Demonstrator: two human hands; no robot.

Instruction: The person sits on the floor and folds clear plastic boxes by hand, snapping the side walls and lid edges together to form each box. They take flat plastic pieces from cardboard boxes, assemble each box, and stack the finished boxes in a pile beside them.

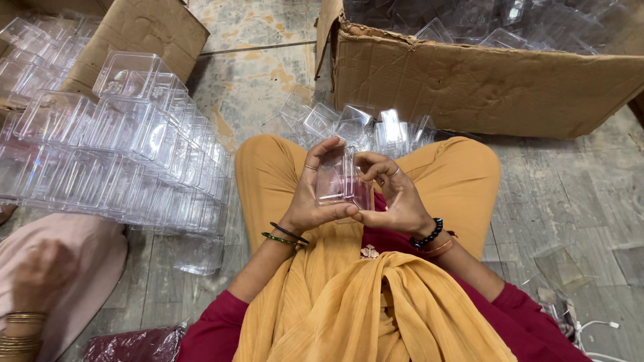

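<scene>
- The clear plastic box (342, 179) sits above the lap, upright between both hands, just in front of the yellow trousers (268, 167); its hinged halves look almost together, though the glare hides the seam
- The left hand (314, 191) wraps that side, its grip closed on the box with the thumb along the bottom edge and the fingers curled over the top; the right hand (396, 194) mirrors it, grip closed on the opposite wall
- To do this well, I judge that pressure belongs at the corners, evenly from both sides; thin walls of this kind likely flex or crack if squeezed mid-panel
- Loose clear boxes (355, 124) lie on the floor just beyond the knees; a neat stack of boxes (121, 161) stands to the left; a cardboard carton (483, 87) of more stands ahead
- Another person's arm (40, 281) shows at lower left, apart from the work
</scene>
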